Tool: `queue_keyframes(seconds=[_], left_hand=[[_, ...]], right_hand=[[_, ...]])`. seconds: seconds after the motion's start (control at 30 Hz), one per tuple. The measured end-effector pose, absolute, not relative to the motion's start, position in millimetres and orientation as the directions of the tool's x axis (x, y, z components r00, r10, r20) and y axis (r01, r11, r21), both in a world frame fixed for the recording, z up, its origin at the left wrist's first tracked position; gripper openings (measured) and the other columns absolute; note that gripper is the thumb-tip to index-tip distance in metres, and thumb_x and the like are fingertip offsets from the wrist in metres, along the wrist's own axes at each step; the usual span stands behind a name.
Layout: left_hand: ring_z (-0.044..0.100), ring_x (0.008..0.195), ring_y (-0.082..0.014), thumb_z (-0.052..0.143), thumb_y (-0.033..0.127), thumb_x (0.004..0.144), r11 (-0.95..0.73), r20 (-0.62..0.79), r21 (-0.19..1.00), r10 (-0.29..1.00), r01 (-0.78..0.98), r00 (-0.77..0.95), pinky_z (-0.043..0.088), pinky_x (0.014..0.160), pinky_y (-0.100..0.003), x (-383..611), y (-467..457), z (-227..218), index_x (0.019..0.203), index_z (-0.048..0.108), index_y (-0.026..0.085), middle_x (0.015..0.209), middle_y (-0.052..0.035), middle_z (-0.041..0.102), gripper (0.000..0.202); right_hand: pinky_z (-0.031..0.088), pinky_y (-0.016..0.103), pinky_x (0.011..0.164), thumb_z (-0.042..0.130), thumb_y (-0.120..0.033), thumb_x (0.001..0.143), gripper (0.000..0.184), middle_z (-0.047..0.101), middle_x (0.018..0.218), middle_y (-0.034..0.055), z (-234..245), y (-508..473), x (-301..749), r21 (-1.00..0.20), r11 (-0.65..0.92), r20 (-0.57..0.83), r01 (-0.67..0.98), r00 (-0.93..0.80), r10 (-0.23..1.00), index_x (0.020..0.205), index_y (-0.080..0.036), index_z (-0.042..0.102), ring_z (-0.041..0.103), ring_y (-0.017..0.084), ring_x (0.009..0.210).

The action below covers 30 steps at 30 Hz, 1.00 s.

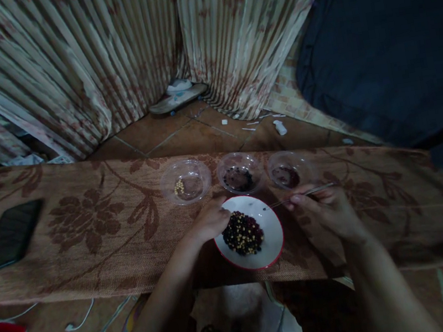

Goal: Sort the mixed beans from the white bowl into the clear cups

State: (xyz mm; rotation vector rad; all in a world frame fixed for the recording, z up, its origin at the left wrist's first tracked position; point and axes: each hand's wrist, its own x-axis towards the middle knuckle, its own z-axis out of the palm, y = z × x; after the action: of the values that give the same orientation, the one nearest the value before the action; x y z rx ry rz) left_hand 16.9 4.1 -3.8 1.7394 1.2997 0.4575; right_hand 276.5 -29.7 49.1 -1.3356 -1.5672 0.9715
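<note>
A white round bowl with a red rim (272, 236) stood at the near edge of the long surface under a brown, flower-patterned woven cloth (94, 267). In it lay a heap of small black, yellow and dark red bean-like pieces (244, 234). The left hand (212, 221) was at the bowl's left rim with its fingers bent close together, apparently to steady it; whether they pinched the rim or only rested there, I could not tell. The right hand (327, 210) held slim metal tweezers (320, 189) between thumb and fingers, nearly level, so the tip reached over the bowl's right rim. A small dark speck showed at the tip, too blurred to say whether it was gripped.

Along the far edge stood three clear round plastic tubs: the left tub (196, 187) with a few yellow pieces, the middle tub (258, 167) with black ones, the right tub (306, 165) with dark red ones. Each probably stood there to keep one colour apart within easy reach. The right hand and tweezers lay just before the right tub, partly in its way. A dark flat phone (9, 236) lay well apart, near the surface's left end.
</note>
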Motion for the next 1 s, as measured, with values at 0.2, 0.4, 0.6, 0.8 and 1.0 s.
queue_keyframes(seconds=[0.2, 0.4, 0.6, 0.8, 1.0], left_hand=[[0.064, 0.084, -0.0225, 0.042, 0.012, 0.076, -0.063, -0.209, 0.796, 0.904, 0.602, 0.372, 0.049, 0.079, -0.036, 15.6, 4.7, -2.3, 0.095, 0.060, 0.016, 0.092, -0.0087, 0.068, 0.026], [0.064, 0.083, -0.0217, 0.042, 0.013, 0.077, -0.075, -0.203, 0.795, 0.902, 0.601, 0.381, 0.049, 0.077, -0.034, 14.8, 5.5, -2.7, 0.092, 0.058, 0.018, 0.090, -0.0073, 0.068, 0.023], [0.063, 0.083, -0.0205, 0.043, 0.011, 0.077, -0.074, -0.200, 0.799, 0.903, 0.597, 0.380, 0.049, 0.080, -0.034, 16.3, 4.1, 0.5, 0.090, 0.059, 0.019, 0.090, -0.0066, 0.069, 0.022], [0.064, 0.090, -0.0221, 0.044, 0.011, 0.076, -0.054, -0.209, 0.800, 0.909, 0.597, 0.362, 0.049, 0.085, -0.037, 17.9, 4.2, -1.3, 0.094, 0.062, 0.017, 0.095, -0.0081, 0.068, 0.026], [0.064, 0.089, -0.0212, 0.044, 0.012, 0.079, -0.050, -0.227, 0.785, 0.904, 0.617, 0.362, 0.049, 0.085, -0.034, 18.8, 4.7, -2.5, 0.096, 0.062, 0.016, 0.094, -0.0087, 0.069, 0.025]], right_hand=[[0.050, 0.030, 0.052, 0.070, -0.042, 0.076, 0.026, 0.068, 0.064, 0.0042, 41.7, -10.1, 304.7, -0.939, 0.128, 0.275, 0.319, 0.472, 0.838, 0.076, -0.016, 0.068, 0.063, 0.019, 0.057], [0.051, 0.031, 0.052, 0.073, -0.044, 0.072, 0.030, 0.069, 0.066, 0.0056, 37.1, -3.4, 303.1, -0.946, 0.067, 0.247, 0.316, 0.574, 0.781, 0.078, -0.014, 0.068, 0.065, 0.020, 0.057], [0.056, 0.034, 0.065, 0.073, -0.043, 0.074, 0.024, 0.071, 0.075, 0.0025, 42.5, -14.1, 293.6, -0.984, 0.168, 0.176, 0.052, 0.347, 0.921, 0.075, -0.021, 0.064, 0.067, 0.018, 0.064], [0.055, 0.031, 0.066, 0.079, -0.038, 0.069, 0.024, 0.072, 0.080, 0.0045, 50.5, -29.9, 278.3, -0.989, -0.026, -0.052, 0.147, -0.176, 0.983, 0.080, -0.020, 0.068, 0.066, 0.017, 0.067], [0.050, 0.029, 0.065, 0.069, -0.044, 0.079, 0.029, 0.069, 0.074, 0.0030, 42.3, -35.3, 267.7, -0.932, -0.037, -0.183, 0.360, -0.382, 0.906, 0.089, -0.017, 0.071, 0.062, 0.017, 0.070]])
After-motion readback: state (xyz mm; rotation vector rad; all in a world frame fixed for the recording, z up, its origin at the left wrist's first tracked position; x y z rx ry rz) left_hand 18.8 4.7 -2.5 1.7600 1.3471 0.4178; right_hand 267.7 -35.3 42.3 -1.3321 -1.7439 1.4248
